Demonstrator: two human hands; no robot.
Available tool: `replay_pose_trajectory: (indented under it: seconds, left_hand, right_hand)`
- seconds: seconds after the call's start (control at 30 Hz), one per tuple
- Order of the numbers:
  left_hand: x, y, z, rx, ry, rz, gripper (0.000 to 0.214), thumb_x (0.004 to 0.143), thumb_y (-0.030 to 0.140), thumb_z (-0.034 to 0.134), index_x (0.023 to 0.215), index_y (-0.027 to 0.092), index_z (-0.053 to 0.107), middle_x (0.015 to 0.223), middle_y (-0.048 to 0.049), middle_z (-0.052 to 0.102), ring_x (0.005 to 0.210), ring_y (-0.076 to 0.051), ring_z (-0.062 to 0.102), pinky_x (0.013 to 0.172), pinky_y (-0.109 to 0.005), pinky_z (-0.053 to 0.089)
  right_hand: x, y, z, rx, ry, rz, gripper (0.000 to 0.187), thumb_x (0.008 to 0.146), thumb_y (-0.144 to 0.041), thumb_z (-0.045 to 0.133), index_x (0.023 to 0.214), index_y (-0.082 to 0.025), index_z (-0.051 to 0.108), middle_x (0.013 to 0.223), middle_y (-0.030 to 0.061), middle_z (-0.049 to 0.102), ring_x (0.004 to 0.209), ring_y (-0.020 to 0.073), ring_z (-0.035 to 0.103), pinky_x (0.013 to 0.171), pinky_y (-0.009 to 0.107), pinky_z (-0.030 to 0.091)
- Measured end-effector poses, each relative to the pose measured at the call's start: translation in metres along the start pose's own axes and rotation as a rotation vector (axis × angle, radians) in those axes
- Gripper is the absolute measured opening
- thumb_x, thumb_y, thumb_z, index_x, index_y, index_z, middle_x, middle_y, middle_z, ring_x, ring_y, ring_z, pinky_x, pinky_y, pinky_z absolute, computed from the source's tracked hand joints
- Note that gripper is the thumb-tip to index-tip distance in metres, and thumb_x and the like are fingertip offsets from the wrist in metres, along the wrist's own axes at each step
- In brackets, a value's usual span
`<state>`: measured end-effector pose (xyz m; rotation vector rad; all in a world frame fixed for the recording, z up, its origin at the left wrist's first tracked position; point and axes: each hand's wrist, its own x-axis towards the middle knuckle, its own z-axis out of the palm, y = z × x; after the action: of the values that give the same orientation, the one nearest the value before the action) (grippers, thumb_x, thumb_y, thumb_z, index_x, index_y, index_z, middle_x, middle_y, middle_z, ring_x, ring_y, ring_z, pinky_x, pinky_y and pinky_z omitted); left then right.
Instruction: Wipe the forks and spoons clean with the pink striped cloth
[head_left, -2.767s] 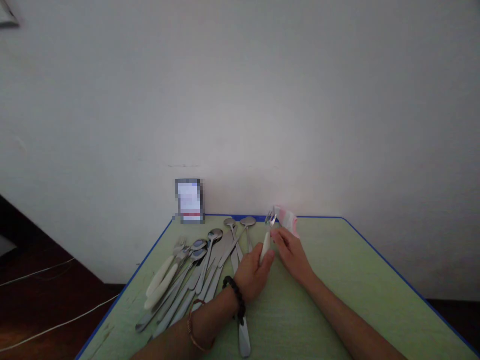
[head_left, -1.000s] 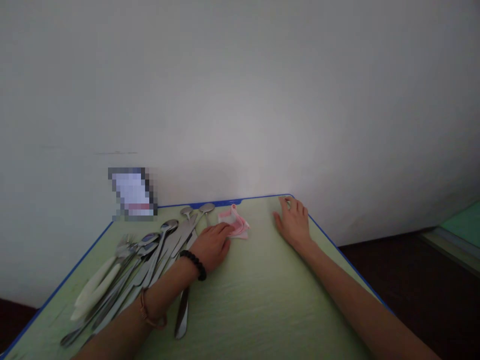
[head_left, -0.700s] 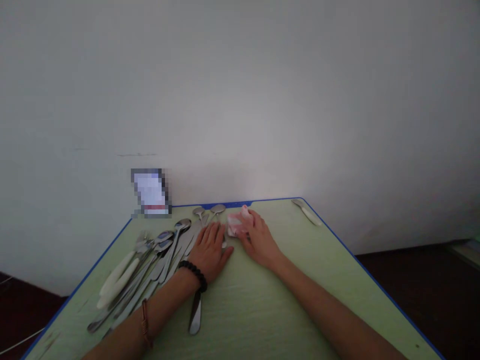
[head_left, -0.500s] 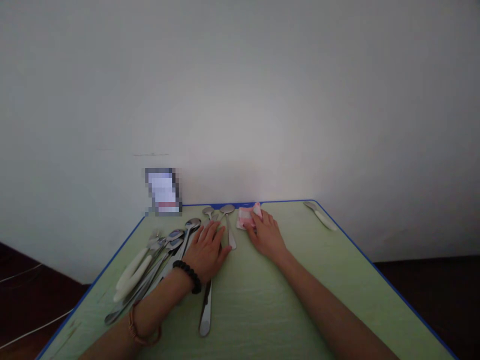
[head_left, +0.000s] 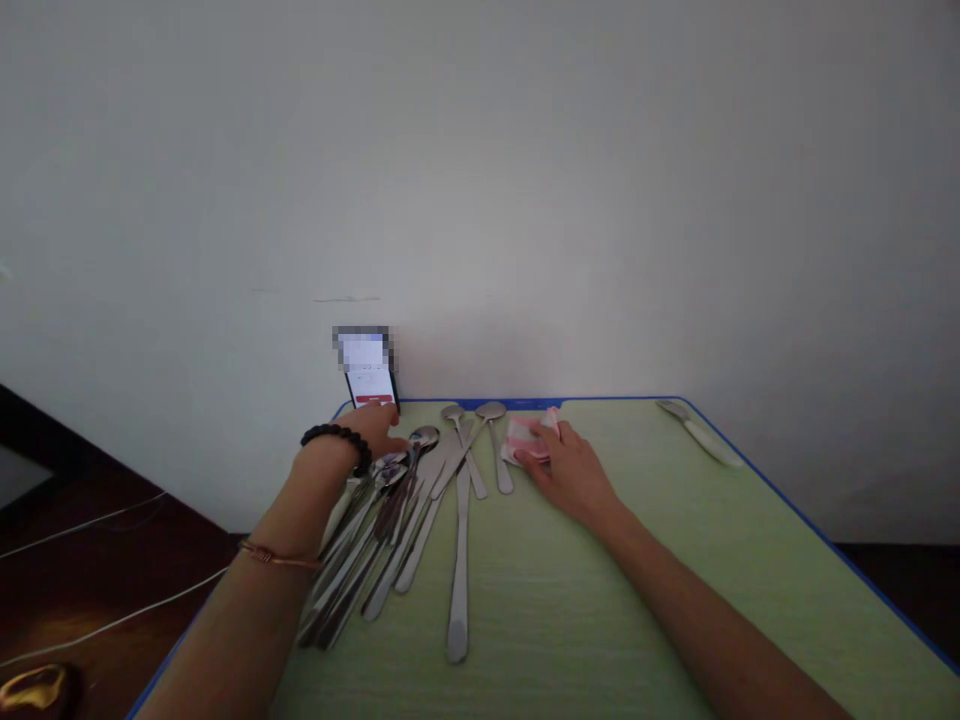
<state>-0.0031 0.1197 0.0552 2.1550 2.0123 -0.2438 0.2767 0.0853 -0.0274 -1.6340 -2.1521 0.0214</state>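
My left hand (head_left: 369, 432) reaches over the far left of the cutlery, in front of a phone (head_left: 369, 385). Its thumb and a finger show apart, with nothing visible between them; the other fingers are partly hidden. Below it lies a pile of metal spoons and other long-handled cutlery (head_left: 405, 540). A long-handled piece (head_left: 459, 590) points toward me, with two spoons near its far end, one of them a spoon (head_left: 491, 411) by the back edge. My right hand (head_left: 574, 470) has its thumb and fingers around a pink and white cloth (head_left: 525, 440) lying on the table.
A fork with a cream handle (head_left: 705, 440) lies alone at the far right of the green table (head_left: 585, 620), which has a blue edge. The wall (head_left: 525, 200) stands directly behind. White cables (head_left: 112, 615) run across the dark floor at the left.
My left hand has moved left and away from the middle spoons toward the phone, uncovering them. My right hand stays at the cloth. The view has shifted left.
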Motion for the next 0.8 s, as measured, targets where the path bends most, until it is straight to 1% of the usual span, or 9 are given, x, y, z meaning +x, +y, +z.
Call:
replay_pose_trajectory:
  seconds: [0.1, 0.17, 0.27, 0.4, 0.47, 0.53, 0.6, 0.7, 0.8]
  left_hand:
    - [0.0, -0.024, 0.002, -0.045, -0.095, -0.108, 0.047, 0.06, 0.034, 0.067, 0.102, 0.014, 0.06, 0.11, -0.0188, 0.063, 0.101, -0.032, 0.059, 0.079, -0.036, 0.047]
    - [-0.001, -0.034, 0.006, -0.102, -0.172, -0.171, 0.049, 0.057, 0.033, 0.07, 0.101, 0.014, 0.06, 0.097, -0.0185, 0.068, 0.089, -0.033, 0.063, 0.07, -0.037, 0.049]
    - [0.0, -0.039, 0.012, -0.206, -0.252, -0.225, 0.052, 0.059, 0.034, 0.07, 0.106, 0.016, 0.056, 0.084, -0.015, 0.07, 0.069, -0.029, 0.066, 0.055, -0.034, 0.051]
    - [0.0, -0.038, 0.012, -0.292, -0.26, -0.237, 0.058, 0.061, 0.035, 0.069, 0.113, 0.015, 0.051, 0.085, -0.0164, 0.069, 0.064, -0.026, 0.066, 0.05, -0.03, 0.05]
    - [-0.003, -0.04, 0.011, -0.319, -0.25, -0.235, 0.062, 0.063, 0.039, 0.068, 0.117, 0.016, 0.047, 0.089, -0.0169, 0.068, 0.068, -0.026, 0.065, 0.05, -0.03, 0.05]
    - [-0.008, -0.043, 0.011, -0.327, -0.239, -0.241, 0.066, 0.06, 0.044, 0.069, 0.117, 0.019, 0.047, 0.098, -0.0178, 0.066, 0.074, -0.028, 0.064, 0.05, -0.029, 0.05]
    - [-0.015, -0.047, 0.013, -0.312, -0.251, -0.262, 0.064, 0.052, 0.046, 0.073, 0.107, 0.019, 0.055, 0.1, -0.0189, 0.064, 0.078, -0.032, 0.063, 0.049, -0.031, 0.051]
    - [-0.024, -0.047, 0.02, -0.301, -0.32, -0.279, 0.045, 0.043, 0.037, 0.079, 0.079, 0.016, 0.063, 0.083, -0.017, 0.067, 0.071, -0.034, 0.064, 0.048, -0.035, 0.051]
    - [-0.025, -0.041, 0.024, -0.347, -0.385, -0.237, 0.025, 0.047, 0.028, 0.076, 0.063, 0.015, 0.061, 0.069, -0.0113, 0.067, 0.065, -0.03, 0.065, 0.051, -0.034, 0.052]
  right_hand:
    - [0.003, -0.006, 0.003, -0.071, -0.008, 0.021, 0.05, 0.086, -0.049, 0.036, 0.12, -0.015, 0.05, 0.109, 0.016, 0.053, 0.092, 0.0255, 0.054, 0.08, 0.035, 0.039]
    - [0.003, -0.01, 0.004, -0.111, -0.002, 0.027, 0.051, 0.086, -0.049, 0.035, 0.121, -0.015, 0.049, 0.112, 0.017, 0.052, 0.093, 0.0262, 0.055, 0.08, 0.036, 0.039]
    - [0.003, -0.013, 0.004, -0.124, -0.002, 0.024, 0.051, 0.087, -0.048, 0.033, 0.122, -0.016, 0.048, 0.113, 0.0171, 0.052, 0.094, 0.026, 0.055, 0.081, 0.035, 0.039]
    - [0.003, -0.012, 0.004, -0.106, 0.008, 0.019, 0.05, 0.087, -0.047, 0.033, 0.123, -0.016, 0.048, 0.116, 0.0177, 0.051, 0.097, 0.0262, 0.055, 0.082, 0.035, 0.039]
    - [0.003, -0.011, 0.004, -0.092, 0.008, 0.022, 0.049, 0.087, -0.047, 0.033, 0.122, -0.016, 0.049, 0.113, 0.0172, 0.053, 0.095, 0.0259, 0.056, 0.081, 0.035, 0.039]
    - [0.004, -0.009, 0.004, -0.073, 0.002, 0.027, 0.049, 0.087, -0.047, 0.033, 0.121, -0.016, 0.05, 0.107, 0.0157, 0.056, 0.092, 0.0249, 0.057, 0.08, 0.034, 0.04]
    - [0.005, -0.008, 0.005, -0.06, 0.001, 0.027, 0.048, 0.087, -0.047, 0.034, 0.121, -0.017, 0.05, 0.104, 0.0144, 0.057, 0.091, 0.0244, 0.057, 0.079, 0.033, 0.04]
    - [0.007, -0.007, 0.008, -0.07, 0.016, 0.024, 0.048, 0.087, -0.048, 0.034, 0.121, -0.019, 0.05, 0.107, 0.0142, 0.056, 0.092, 0.025, 0.057, 0.079, 0.033, 0.04]
    - [0.008, -0.006, 0.009, -0.083, 0.023, 0.033, 0.048, 0.086, -0.049, 0.034, 0.12, -0.02, 0.05, 0.11, 0.0141, 0.055, 0.089, 0.0248, 0.058, 0.077, 0.034, 0.04]
